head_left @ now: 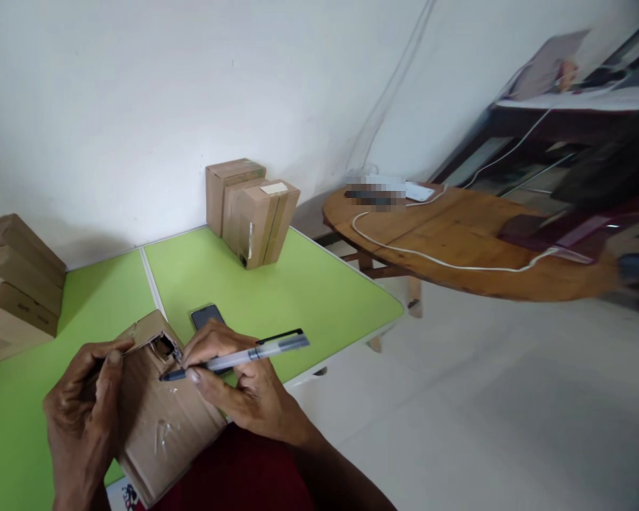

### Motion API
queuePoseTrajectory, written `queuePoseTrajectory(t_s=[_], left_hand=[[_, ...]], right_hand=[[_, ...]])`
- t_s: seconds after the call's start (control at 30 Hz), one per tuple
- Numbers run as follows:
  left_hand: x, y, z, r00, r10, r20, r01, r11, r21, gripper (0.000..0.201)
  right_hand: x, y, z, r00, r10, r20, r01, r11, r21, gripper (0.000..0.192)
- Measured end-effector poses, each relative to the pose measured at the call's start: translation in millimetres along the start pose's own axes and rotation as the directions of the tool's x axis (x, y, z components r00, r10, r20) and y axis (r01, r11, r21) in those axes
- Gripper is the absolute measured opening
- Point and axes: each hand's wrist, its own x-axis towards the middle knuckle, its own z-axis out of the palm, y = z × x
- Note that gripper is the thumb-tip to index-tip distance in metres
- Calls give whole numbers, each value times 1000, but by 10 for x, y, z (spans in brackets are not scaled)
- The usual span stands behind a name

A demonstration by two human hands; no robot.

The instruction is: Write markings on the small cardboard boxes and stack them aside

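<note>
Right hand [245, 387], lower centre of the frame: fingers curled tight round a grey pen [234, 358], thumb and forefinger pinching low on the barrel near the dark tip, capped end pointing right and slightly up. The tip sits at the torn corner opening of a cardboard box [160, 419], apparently so the point can work at the tape or flap there; a grip this close to the tip would give control. Left hand [85, 419], lower left: fingers closed around the box's left side, thumb pressed on the upper edge beside the opening, seemingly to steady the box against the pen's push. The box is tilted, its lower end near the person's lap over a dark red garment [245, 472], its upper end over the edge of the green table [309, 284]. Clear tape glints on the facing side. Just beyond the right hand's knuckles a dark phone [207, 316] lies flat on the table, partly hidden by the fingers. Upper centre, against the white wall: two upright taped boxes [253, 213], touching each other. Far left edge: a stack of flat cardboard boxes [15, 284]. Right of the table, well apart from the hands: a round wooden table [468, 248] with a white cable [437, 261] running across it. Items beyond are blurred; not identified.
</note>
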Motion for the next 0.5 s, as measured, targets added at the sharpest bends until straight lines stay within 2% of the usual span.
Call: queuePoseTrajectory(t_s=[0.1, 0.2, 0.27, 0.3, 0.33, 0.4, 0.47, 0.5], left_hand=[[7, -5, 2, 1000, 4, -6, -4, 1000, 18, 38], [14, -30, 2, 1000, -14, -9, 14, 1000, 18, 39], [15, -47, -3, 1000, -25, -15, 25, 1000, 16, 40], [14, -50, -6, 1000, -24, -19, 24, 1000, 17, 41], [10, -46, -7, 1000, -20, -23, 21, 1000, 19, 41], [-6, -15, -1, 999, -20, -27, 21, 1000, 19, 42], [-35, 40, 19, 999, -42, -32, 43, 999, 16, 41], [-51, 69, 32, 999, -36, -40, 38, 999, 34, 41]], right_hand=[[-39, -36, -96, 995, 98, -28, -99, 995, -14, 12], [-4, 14, -242, 986, 112, -127, -121, 991, -65, 16], [62, 130, -364, 967, 146, -207, -179, 973, -149, 16], [99, 214, -427, 954, 210, -215, -262, 933, -248, 17], [131, 313, -486, 930, 306, -204, -363, 852, -378, 17], [164, 542, -582, 827, 528, -194, -517, 578, -632, 13], [134, 778, -639, 704, 670, -236, -564, 325, -760, 8], [97, 886, -654, 660, 703, -265, -581, 253, -774, 7]])
